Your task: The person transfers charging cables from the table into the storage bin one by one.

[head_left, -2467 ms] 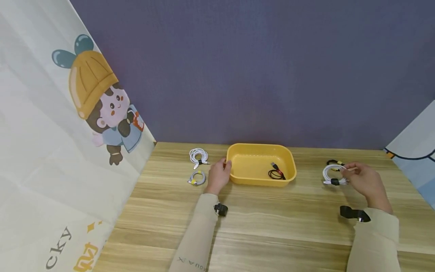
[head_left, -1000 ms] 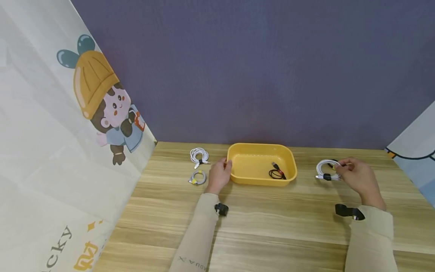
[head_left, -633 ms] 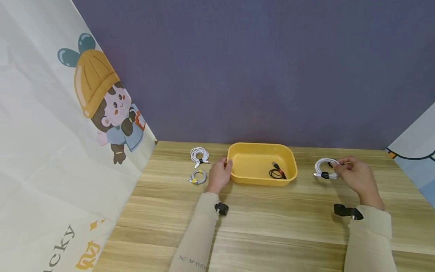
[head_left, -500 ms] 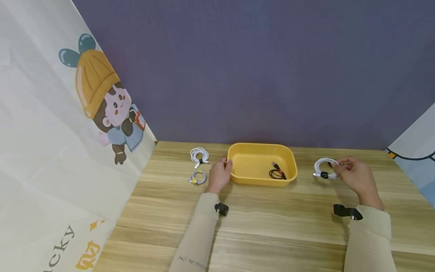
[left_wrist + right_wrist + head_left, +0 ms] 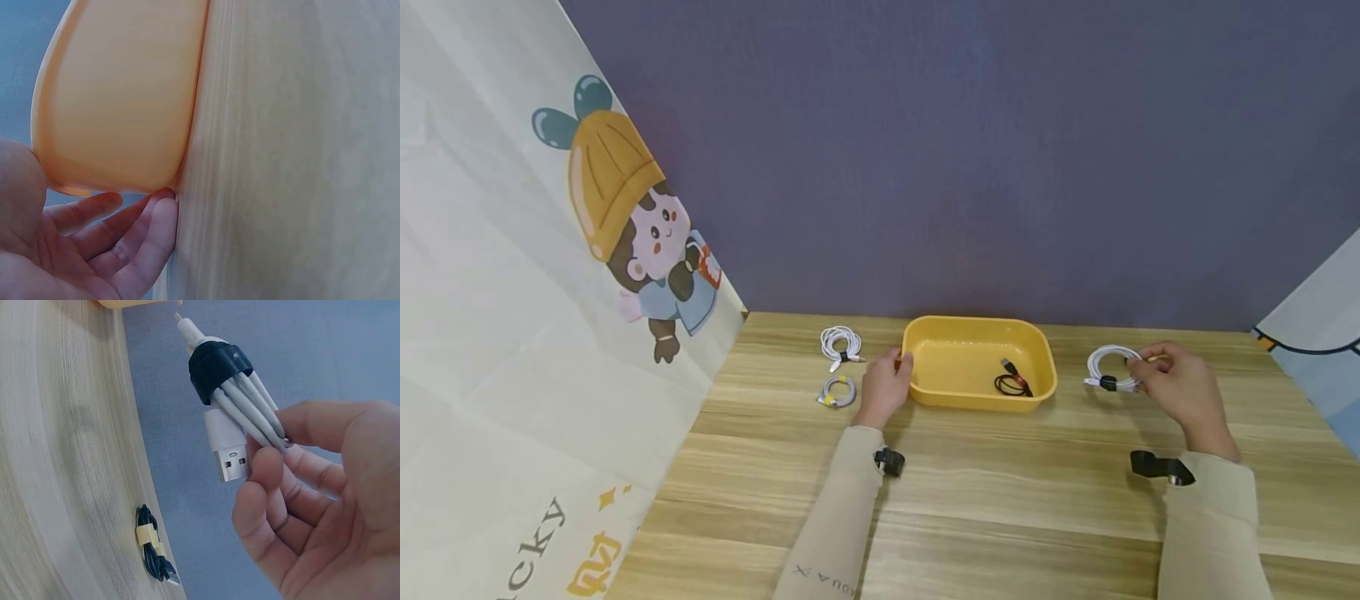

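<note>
My right hand (image 5: 1183, 392) pinches a coiled white USB cable (image 5: 250, 412) between thumb and fingers, holding it above the table. A black strap (image 5: 219, 365) binds the coil, and its USB plug (image 5: 231, 464) shows in the right wrist view. My left hand (image 5: 883, 390) grips the left end of a yellow plastic tray (image 5: 973, 401), thumb at the rim and fingers against the outer wall. Inside the tray, toward its right end, lies a black USB cable (image 5: 1013, 386) with a red tie.
Left of the tray lie a coiled white cable (image 5: 841, 343) and a smaller grey cable (image 5: 837, 392) with a yellow tie. Another black cable (image 5: 150, 547), yellow-tied, rests on the wooden table (image 5: 1030, 500), mostly hidden behind my right hand in the head view. A dark partition (image 5: 970, 167) stands behind.
My right hand has carried the white cable leftward and slightly back, away from the black cable at the right. The left hand and tray have stayed put.
</note>
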Motion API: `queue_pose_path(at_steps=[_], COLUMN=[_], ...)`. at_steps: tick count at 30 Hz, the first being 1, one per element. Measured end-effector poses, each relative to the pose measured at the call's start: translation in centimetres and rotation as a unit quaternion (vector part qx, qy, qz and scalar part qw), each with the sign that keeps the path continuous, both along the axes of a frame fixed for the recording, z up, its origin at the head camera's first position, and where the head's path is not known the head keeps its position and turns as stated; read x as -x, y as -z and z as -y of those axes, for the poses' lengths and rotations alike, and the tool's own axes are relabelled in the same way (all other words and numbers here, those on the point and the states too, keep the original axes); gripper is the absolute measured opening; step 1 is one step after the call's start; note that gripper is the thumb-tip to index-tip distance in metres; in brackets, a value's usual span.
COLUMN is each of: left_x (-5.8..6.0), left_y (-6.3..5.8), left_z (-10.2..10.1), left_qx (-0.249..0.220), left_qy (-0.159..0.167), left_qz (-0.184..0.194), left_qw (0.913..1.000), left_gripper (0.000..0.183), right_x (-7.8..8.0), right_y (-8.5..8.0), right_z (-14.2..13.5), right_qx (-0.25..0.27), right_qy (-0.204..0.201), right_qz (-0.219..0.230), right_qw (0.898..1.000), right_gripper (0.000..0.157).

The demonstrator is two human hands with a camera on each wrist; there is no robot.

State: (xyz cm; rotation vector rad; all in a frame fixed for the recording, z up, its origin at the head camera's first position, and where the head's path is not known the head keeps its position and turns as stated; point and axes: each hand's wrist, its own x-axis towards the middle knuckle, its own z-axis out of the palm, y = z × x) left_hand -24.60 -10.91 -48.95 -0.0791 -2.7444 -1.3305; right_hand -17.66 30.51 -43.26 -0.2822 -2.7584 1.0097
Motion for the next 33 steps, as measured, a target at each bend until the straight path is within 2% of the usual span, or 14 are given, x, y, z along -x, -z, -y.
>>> queue_pose_path(at_steps=[6, 22, 33], left_x=[-0.1, 0.1, 0.1], left_y=[-0.1, 0.1, 0.1], left_z=[0.0, -0.1, -0.1], left_qx=[0.001, 0.002, -0.002], left_qy=[0.000, 0.002, 0.003], left_qz=[0.004, 0.006, 0.008], left_qw=[1.0000, 1.0000, 1.0000], left_gripper=[0.042, 0.043, 0.043], right_x=[0.2, 0.6, 0.6], right_y=[-0.1, -0.3, -0.6], right_z=[0.4, 1.3, 1.7], right_qx=[0.003, 0.023, 0.022], right_qy=[0.009, 0.002, 0.008], right_qz=[-0.003, 0.004, -0.013], right_qw=[1.000, 1.000, 1.000], right_gripper=[0.039, 0.038, 0.038])
